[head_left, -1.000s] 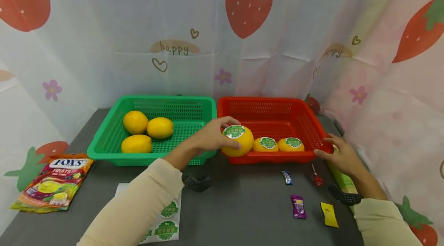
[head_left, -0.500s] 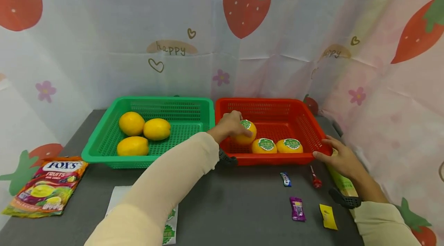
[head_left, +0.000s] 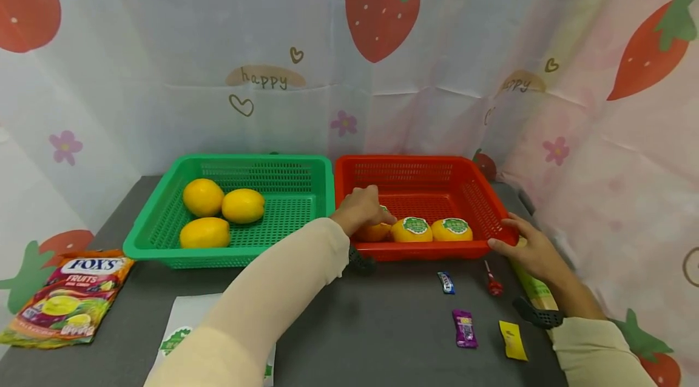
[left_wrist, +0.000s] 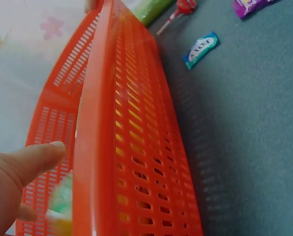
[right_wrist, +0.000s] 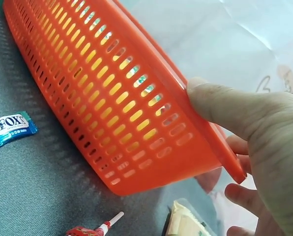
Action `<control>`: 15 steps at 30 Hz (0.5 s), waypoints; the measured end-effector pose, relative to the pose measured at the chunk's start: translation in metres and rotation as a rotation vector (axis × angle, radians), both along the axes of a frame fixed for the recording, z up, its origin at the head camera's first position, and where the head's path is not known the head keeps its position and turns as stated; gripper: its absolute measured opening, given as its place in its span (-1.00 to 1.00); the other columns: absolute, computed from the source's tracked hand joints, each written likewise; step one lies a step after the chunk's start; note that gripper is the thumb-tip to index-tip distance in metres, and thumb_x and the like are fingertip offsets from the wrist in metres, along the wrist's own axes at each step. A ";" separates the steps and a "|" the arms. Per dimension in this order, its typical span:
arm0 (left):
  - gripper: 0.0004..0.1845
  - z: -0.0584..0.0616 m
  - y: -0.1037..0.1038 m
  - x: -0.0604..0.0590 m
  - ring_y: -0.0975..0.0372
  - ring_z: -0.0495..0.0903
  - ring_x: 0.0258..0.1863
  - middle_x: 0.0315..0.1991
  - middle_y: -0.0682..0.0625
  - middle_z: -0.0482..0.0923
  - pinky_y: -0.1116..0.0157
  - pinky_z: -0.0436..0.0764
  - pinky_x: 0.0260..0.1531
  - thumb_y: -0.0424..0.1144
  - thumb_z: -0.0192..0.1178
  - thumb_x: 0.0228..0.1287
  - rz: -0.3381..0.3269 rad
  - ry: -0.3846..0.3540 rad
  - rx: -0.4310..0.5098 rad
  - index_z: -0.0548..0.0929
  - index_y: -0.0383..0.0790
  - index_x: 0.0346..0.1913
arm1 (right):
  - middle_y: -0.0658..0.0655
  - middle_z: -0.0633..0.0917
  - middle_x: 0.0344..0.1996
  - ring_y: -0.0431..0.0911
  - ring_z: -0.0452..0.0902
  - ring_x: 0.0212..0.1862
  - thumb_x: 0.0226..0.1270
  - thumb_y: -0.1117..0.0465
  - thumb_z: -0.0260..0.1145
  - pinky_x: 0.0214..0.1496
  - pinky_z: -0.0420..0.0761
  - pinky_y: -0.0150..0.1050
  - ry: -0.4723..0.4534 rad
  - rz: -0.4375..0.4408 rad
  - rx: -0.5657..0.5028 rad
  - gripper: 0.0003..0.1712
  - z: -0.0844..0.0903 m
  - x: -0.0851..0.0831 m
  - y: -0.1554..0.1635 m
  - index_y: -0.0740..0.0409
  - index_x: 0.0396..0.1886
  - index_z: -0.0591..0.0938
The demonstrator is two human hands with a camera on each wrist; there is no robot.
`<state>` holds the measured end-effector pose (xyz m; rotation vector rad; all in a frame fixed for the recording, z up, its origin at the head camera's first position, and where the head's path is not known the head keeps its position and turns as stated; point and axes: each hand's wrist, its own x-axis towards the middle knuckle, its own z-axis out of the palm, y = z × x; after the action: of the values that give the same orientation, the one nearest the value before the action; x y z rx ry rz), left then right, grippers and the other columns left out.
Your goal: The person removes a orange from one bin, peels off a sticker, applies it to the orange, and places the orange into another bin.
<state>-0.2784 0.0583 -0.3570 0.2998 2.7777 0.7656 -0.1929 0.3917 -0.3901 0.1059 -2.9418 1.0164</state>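
Note:
My left hand [head_left: 364,210] reaches into the red basket [head_left: 404,160] and curls over a yellow lemon with a green sticker [head_left: 374,233], low at the basket's front left. Two more stickered lemons [head_left: 411,229] [head_left: 452,229] lie in a row to its right. In the left wrist view my thumb [left_wrist: 33,160] shows inside the red basket's wall [left_wrist: 131,147], with a blurred yellow-green shape below it. My right hand [head_left: 524,247] grips the basket's front right corner. In the right wrist view its thumb [right_wrist: 225,105] lies on the basket's rim [right_wrist: 151,64].
A green basket [head_left: 164,217] on the left holds three plain lemons [head_left: 221,208]. A Fox's candy bag [head_left: 65,293] and a sticker sheet [head_left: 180,332] lie front left. A blue candy [head_left: 446,282], purple candy [head_left: 464,329], yellow candy [head_left: 512,340] and red lollipop [head_left: 493,282] lie front right. Strawberry curtains close in behind and beside.
My left hand carried the stickered lemon from the front left rim into the red basket and lowered it beside the other two. My right hand kept its hold on the corner.

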 end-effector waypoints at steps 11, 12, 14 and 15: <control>-0.20 0.025 -0.047 0.002 0.03 0.42 0.10 0.22 -0.12 0.40 0.08 0.52 0.00 0.08 0.41 0.08 0.007 0.033 0.431 0.37 -0.11 0.35 | 0.38 0.10 0.44 0.40 0.08 0.32 0.30 -0.15 0.27 0.17 0.24 0.35 0.015 0.020 0.003 -0.11 0.000 0.002 -0.003 0.46 0.33 0.30; -0.23 0.029 -0.056 0.005 0.04 0.43 0.10 0.21 -0.11 0.41 0.09 0.53 -0.02 0.06 0.41 0.09 0.003 0.034 0.496 0.38 -0.09 0.34 | 0.38 0.10 0.44 0.40 0.07 0.33 0.30 -0.15 0.27 0.17 0.24 0.34 0.015 0.019 -0.001 -0.11 0.001 0.002 -0.003 0.46 0.33 0.30; -0.26 0.035 -0.077 0.009 0.05 0.42 0.11 0.20 -0.09 0.40 0.09 0.54 -0.04 0.04 0.40 0.12 -0.024 0.048 0.605 0.38 -0.05 0.35 | 0.38 0.09 0.44 0.40 0.08 0.32 0.30 -0.15 0.27 0.17 0.26 0.34 0.011 0.016 -0.004 -0.10 0.001 0.002 -0.004 0.46 0.34 0.29; -0.27 0.038 -0.088 0.012 0.05 0.41 0.13 0.22 -0.07 0.39 0.08 0.53 -0.03 0.04 0.39 0.13 -0.039 0.064 0.641 0.39 -0.03 0.35 | 0.38 0.09 0.44 0.40 0.07 0.32 0.30 -0.15 0.27 0.16 0.26 0.33 0.011 0.016 -0.005 -0.10 0.001 0.001 -0.003 0.46 0.34 0.28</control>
<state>-0.2662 -0.0296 -0.3189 0.4913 2.4903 1.6448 -0.1914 0.3883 -0.3889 0.1343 -2.9333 1.0213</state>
